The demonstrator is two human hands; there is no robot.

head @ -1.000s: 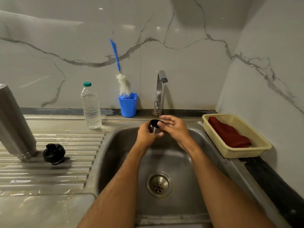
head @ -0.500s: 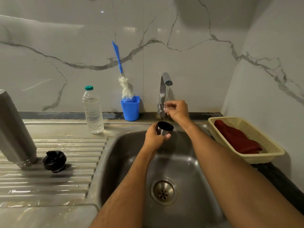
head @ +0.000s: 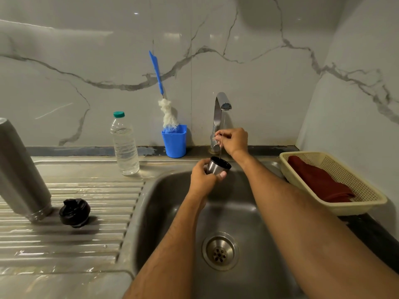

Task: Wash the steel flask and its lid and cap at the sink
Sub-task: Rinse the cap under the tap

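My left hand (head: 203,176) grips the small steel cap (head: 218,166), held mouth-up over the back of the sink (head: 164,190), under a thin stream of water from the tap (head: 221,104). My right hand (head: 234,140) is raised behind it, with its fingers curled around the tap's lever low on the tap body. The tall steel flask (head: 18,169) stands upside down on the draining board at the far left. Its black lid (head: 74,212) lies just to the right of the flask on the ribs.
A clear plastic water bottle (head: 125,145) stands at the back of the wet draining board (head: 64,240). A blue cup (head: 174,140) holds a blue-handled bottle brush (head: 167,113). On the right counter sits a cream basket (head: 367,201) with a dark red cloth (head: 319,182).
My right hand left the cap and rose to the tap lever. My left hand keeps the cap under the stream, which looks thinner. The flask and lid stayed put.
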